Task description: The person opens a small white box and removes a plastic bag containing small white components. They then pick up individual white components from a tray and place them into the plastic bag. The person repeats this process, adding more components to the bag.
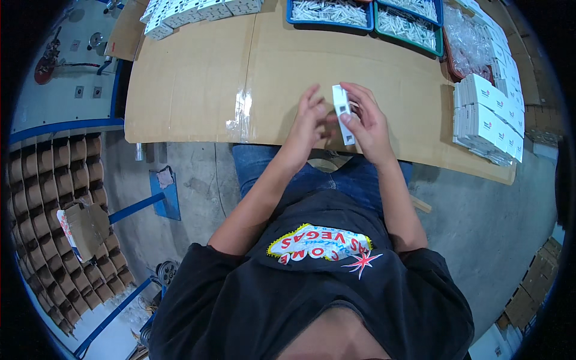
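Observation:
My right hand (371,123) grips a slim white box (340,99) with small dark printed squares along its narrow side. The box stands roughly upright over the near part of the cardboard-covered table (198,90). Just left of it is my left hand (309,123), its fingers apart and a little smeared by motion. Those fingers point toward the box, and I see nothing held in them.
Flat white boxes (489,120) are stacked at the table's right side, by a reddish tray of clear plastic bags (471,42). Blue (330,25) and green trays (408,45) at the far edge hold many small white pieces. White boxes (198,12) line the far left.

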`<state>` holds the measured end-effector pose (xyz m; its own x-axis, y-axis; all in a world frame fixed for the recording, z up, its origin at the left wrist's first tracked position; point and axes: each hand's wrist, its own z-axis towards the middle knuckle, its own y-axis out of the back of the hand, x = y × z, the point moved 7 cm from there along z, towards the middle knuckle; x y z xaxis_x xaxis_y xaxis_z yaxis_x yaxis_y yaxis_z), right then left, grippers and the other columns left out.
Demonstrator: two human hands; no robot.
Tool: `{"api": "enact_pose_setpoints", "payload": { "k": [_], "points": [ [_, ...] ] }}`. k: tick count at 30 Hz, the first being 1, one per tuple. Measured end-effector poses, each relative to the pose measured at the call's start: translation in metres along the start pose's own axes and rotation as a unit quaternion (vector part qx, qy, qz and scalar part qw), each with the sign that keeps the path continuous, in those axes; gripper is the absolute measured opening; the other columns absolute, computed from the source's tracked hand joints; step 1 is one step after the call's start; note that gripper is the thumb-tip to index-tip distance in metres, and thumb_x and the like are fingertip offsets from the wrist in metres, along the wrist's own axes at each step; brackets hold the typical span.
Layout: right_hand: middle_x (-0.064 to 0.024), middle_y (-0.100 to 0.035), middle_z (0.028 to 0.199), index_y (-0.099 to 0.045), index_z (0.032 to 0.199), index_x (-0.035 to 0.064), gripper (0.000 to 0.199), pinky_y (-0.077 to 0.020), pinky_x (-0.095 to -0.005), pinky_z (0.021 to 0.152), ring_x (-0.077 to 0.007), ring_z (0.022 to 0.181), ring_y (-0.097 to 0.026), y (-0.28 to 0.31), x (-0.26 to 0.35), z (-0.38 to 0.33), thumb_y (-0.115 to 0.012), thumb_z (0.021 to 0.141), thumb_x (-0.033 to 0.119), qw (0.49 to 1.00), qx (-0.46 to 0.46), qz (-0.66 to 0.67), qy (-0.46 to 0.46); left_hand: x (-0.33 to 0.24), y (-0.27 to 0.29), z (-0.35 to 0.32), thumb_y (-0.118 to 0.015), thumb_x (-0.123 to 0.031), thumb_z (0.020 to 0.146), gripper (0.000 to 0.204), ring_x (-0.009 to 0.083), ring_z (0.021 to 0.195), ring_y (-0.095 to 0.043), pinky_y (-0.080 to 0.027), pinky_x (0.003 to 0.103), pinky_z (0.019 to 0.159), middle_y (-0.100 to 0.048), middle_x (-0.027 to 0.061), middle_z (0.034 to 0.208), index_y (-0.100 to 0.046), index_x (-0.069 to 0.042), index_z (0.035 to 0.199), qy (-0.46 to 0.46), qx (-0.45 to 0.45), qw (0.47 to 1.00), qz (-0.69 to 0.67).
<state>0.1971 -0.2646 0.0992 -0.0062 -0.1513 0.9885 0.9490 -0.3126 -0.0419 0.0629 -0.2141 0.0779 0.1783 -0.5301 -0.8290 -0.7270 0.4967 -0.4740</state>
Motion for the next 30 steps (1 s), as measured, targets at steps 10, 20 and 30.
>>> {"api": "enact_pose_setpoints", "payload": {
  "k": [10,20,30],
  "points": [
    [-0.0192,-0.06,0.142,-0.062,0.134,0.0003,0.048,-0.0519,-0.0391,0.1,-0.0295,0.124,-0.063,-0.019,0.005,-0.005,-0.069,0.088,0.008,0.986,0.04,-0.151,0.06,0.032,0.001,-0.002,-0.05,-0.059,0.104,0.052,0.0175,0.102,-0.064,-0.051,0.04,0.09,-0.064,0.0031,0.112,-0.058,-0.015,0.13,0.152,-0.046,0.981,-0.115],
    [-0.026,-0.064,0.132,-0.059,0.133,-0.0074,0.038,-0.0551,-0.042,0.097,-0.0402,0.113,-0.068,-0.036,0.005,-0.013,-0.058,0.102,0.013,0.937,0.017,-0.297,0.185,0.028,0.003,0.005,-0.043,-0.058,0.107,0.051,0.0162,0.105,-0.058,-0.047,0.037,0.096,-0.059,0.004,0.112,-0.054,-0.014,0.13,0.064,-0.146,0.983,-0.087],
    [-0.0267,-0.066,0.129,-0.058,0.134,-0.0075,0.036,-0.0563,-0.0427,0.094,-0.0398,0.111,-0.069,-0.039,-0.002,-0.015,-0.054,0.104,0.012,0.939,0.034,-0.289,0.182,0.035,0.009,0.003,-0.044,-0.059,0.106,0.053,0.0176,0.107,-0.058,-0.047,0.037,0.096,-0.057,0.0048,0.112,-0.053,-0.012,0.127,0.07,-0.145,0.982,-0.098]
  ]
}}
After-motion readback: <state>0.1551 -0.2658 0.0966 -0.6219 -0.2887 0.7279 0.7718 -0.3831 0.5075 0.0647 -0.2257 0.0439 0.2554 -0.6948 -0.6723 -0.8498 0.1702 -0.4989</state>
